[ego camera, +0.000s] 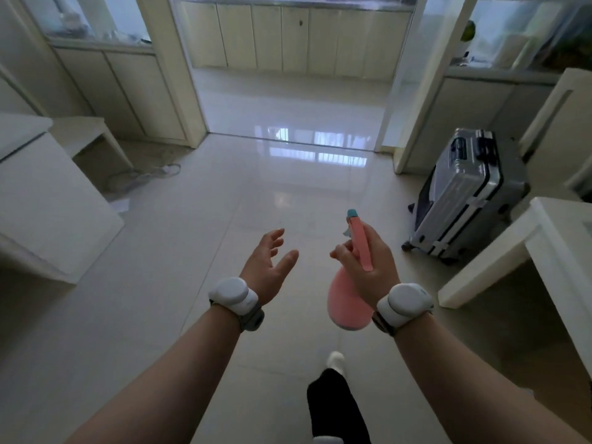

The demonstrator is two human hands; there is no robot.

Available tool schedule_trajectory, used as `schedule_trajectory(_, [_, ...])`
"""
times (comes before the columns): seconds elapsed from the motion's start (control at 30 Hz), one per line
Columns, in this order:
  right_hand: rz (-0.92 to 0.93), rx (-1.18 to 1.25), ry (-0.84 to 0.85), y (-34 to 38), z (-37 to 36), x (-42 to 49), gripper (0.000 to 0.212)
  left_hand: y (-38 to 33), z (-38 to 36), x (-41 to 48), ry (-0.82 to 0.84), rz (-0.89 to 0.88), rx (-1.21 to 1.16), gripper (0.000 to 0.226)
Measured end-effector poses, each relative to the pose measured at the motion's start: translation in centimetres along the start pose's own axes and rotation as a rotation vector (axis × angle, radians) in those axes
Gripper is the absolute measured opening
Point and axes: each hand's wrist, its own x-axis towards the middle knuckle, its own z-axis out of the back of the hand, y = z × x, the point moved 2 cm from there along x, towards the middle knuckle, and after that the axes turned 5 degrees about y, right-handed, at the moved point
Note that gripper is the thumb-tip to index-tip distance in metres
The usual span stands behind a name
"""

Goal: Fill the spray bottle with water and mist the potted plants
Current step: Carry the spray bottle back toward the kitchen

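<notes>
**Pink spray bottle (346,306) gripped in the right hand (379,264), out over the floor**

Pink plastic makes up both the rounded body and the long spray head, which ends in a teal nozzle (352,214) pointing away from the person. The right hand's fingers are curled round the neck of the bottle, below the head, so that the body hangs beneath the hand, next to the wrist. The bottle is in the air, in front of the person and slightly right of centre, touching nothing but that hand. Whether it holds water cannot be told.

The left hand (267,267) is beside it, a little apart. It holds nothing, with its fingers spread and relaxed and its palm turned towards the bottle. Each wrist wears a white band (234,294) with a rounded white unit on it.

Below the arms is a glossy pale tiled floor (179,283). A leg in a black trouser with a white shoe (335,360) is stepping forward on it. A silver suitcase (461,193) stands upright to the right, near a white bench (544,251). White furniture (48,200) stands to the left, with a cable (153,171) on the floor behind it. Straight ahead, an open doorway leads to a row of pale cabinets (288,36).
</notes>
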Motion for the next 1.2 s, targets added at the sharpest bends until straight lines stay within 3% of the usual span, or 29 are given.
schedule_trajectory(0.37, [0.066, 0.020, -0.014, -5.7, 2.4, 28.9, 0.032, -2.5, 1.7, 27.2, -0.066, 0.039, 0.006, 0.058])
schedule_trajectory(0.53, [0.065, 0.034, -0.007, -8.5, 0.2, 39.6, 0.031, -1.4, 4.6, 36.7, -0.097, 0.073, -0.004, 0.058])
schedule_trajectory(0.77, [0.020, 0.065, 0.031, -13.0, -6.5, 60.2, 0.022, 2.0, 12.3, 57.9, -0.097, 0.123, 0.007, 0.058])
schedule_trajectory(0.87, [0.007, 0.049, 0.041, -13.9, -7.4, 68.3, 0.011, 1.7, 15.6, 66.3, -0.091, 0.109, 0.014, 0.058])
schedule_trajectory(1.0, [0.020, 0.038, 0.057, -14.8, -7.4, 76.5, 0.019, 0.5, 18.2, 75.3, -0.093, 0.072, 0.030, 0.057])
schedule_trajectory(1.2, [0.016, 0.085, 0.089, -19.3, -7.9, 91.7, 0.007, 0.5, 18.9, 91.3, -0.035, 0.051, 0.111, 0.061])
